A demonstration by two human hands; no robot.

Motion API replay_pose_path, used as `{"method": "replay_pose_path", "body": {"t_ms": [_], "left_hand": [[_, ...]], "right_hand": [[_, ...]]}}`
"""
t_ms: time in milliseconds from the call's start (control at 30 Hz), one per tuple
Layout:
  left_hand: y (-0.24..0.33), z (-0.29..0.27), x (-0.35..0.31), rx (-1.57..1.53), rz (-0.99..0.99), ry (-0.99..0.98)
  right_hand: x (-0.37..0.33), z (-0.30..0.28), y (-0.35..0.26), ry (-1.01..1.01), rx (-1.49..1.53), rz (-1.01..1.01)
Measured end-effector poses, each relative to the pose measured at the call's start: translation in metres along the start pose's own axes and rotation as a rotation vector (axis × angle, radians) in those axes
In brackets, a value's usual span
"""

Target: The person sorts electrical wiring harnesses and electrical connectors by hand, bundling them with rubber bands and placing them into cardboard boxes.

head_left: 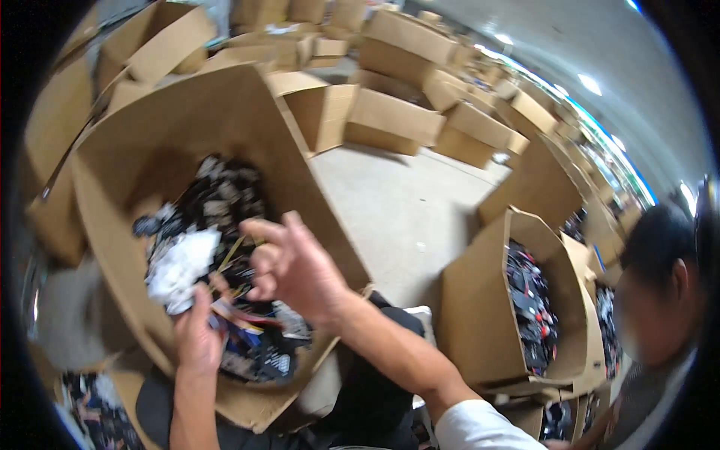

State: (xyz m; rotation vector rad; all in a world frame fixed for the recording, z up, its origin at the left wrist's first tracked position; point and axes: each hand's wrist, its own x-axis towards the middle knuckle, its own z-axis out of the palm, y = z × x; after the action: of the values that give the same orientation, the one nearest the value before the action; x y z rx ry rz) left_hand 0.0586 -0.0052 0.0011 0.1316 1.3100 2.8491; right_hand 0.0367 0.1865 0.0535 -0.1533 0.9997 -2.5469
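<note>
My left hand point(199, 337) is low inside a large cardboard box point(210, 105), its thumb pointing up beside a crumpled white wad point(182, 268) that looks like plastic or paper. Its fingers curl close to thin coloured strips point(238, 315); what they hold is not plain. Over the middle of the box, my right hand point(300, 262) has its fingers spread and bent, with nothing between them. Beneath both hands lies a heap of small black parts point(229, 191), too mixed to name one by one.
At the right stands another cardboard box point(472, 311) with black and red pieces point(531, 307) inside. A person point(660, 292) is close by at the far right. Several open boxes point(390, 120) line the back beyond the pale floor point(409, 206). More dark parts point(101, 409) fill a box at lower left.
</note>
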Motion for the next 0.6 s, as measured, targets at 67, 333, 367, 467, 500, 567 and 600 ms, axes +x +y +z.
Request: {"method": "replay_pose_path", "body": {"t_ms": [67,333,367,467,500,567,600], "left_hand": [[0.006,-0.003,-0.001,0.119,0.071,-0.018],[-0.003,-0.008,-0.007,0.728,0.374,-0.199],[0.005,-0.005,-0.011,0.866,0.516,-0.225],[0.013,-0.022,-0.008,1.034,0.598,-0.450],[0.017,-0.024,-0.005,1.153,0.684,-0.449],[0.017,-0.022,-0.002,1.206,0.728,-0.454],[0.013,-0.024,-0.002,1.261,0.781,-0.471]], "right_hand": [[-0.001,0.004,-0.002,0.003,0.030,0.038],[-0.017,-0.004,-0.020,-0.015,-0.060,0.070],[-0.015,-0.001,-0.017,-0.006,-0.063,0.072],[-0.014,0.002,-0.015,-0.103,-0.112,0.063],[-0.014,0.001,-0.014,-0.140,-0.231,0.022],[-0.019,0.001,-0.012,-0.151,-0.419,0.012],[-0.022,0.001,-0.014,-0.153,-0.427,0.028]]}}
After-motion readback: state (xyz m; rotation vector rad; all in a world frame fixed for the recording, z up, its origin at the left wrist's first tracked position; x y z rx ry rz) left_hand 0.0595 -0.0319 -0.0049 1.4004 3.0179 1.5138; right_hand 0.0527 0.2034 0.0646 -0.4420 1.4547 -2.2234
